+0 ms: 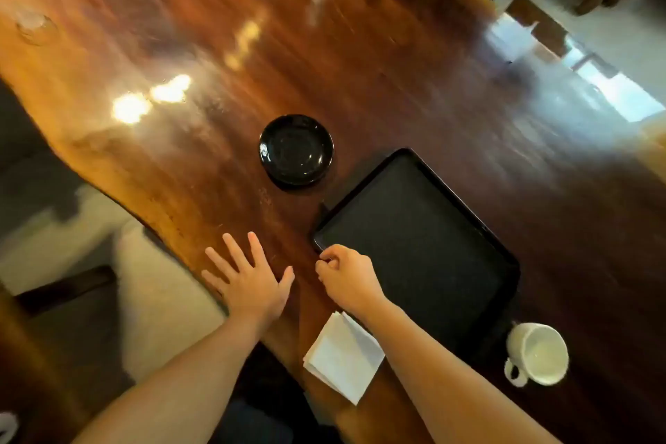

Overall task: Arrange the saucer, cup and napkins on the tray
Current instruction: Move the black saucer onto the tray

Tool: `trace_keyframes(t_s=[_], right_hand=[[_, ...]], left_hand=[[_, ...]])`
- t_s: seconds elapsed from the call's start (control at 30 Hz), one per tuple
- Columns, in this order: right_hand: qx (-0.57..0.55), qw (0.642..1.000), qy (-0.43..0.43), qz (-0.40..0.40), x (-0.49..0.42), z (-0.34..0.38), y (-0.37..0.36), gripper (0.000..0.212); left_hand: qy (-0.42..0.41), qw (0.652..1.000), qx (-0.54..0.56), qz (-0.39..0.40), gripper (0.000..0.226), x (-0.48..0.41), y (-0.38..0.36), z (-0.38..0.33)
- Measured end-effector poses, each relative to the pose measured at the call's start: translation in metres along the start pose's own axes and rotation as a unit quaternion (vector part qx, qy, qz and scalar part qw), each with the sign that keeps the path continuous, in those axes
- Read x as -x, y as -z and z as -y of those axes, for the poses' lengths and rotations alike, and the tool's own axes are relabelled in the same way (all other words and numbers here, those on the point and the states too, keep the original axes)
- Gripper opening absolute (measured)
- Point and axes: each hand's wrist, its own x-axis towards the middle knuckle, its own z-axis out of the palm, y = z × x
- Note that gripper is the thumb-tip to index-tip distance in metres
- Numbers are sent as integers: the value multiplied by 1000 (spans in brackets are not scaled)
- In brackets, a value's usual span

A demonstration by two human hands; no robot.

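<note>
Hands at the near edge of a wooden table (360,65), tray still bare.

The left hand (252,285) lay flat and spread, holding nothing; the right hand (347,279) was curled at the tray's (414,238) near corner, whether it gripped the rim I cannot tell. The black saucer (296,150) sat on the table just beyond the tray. White napkins (342,357) lay under the right forearm, near the table edge. The white cup (537,353) stood beside the tray's near right end.

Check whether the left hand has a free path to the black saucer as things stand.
Probably yes. The left hand lies flat and empty on the table, and only bare wood separates it from the saucer.
</note>
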Motion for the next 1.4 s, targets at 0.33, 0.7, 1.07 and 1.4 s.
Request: trace_keyframes(t_s=[0.33,0.7,1.07,1.4], right_hand=[[-156,987,-38,-29,-87,53,-4,28],[-527,831,-178,24,-133,105,-28,50],[-592,788,-158,60,-129,92,-14,42],[-574,805,-108,101,-80,29,20,37]], left_hand=[[7,985,47,-168,107,-11,-36,-6],[-7,969,74,-237,98,-16,-47,-4],[-10,967,73,-245,95,-16,-46,-3],[8,971,64,-229,94,-16,-49,-4]])
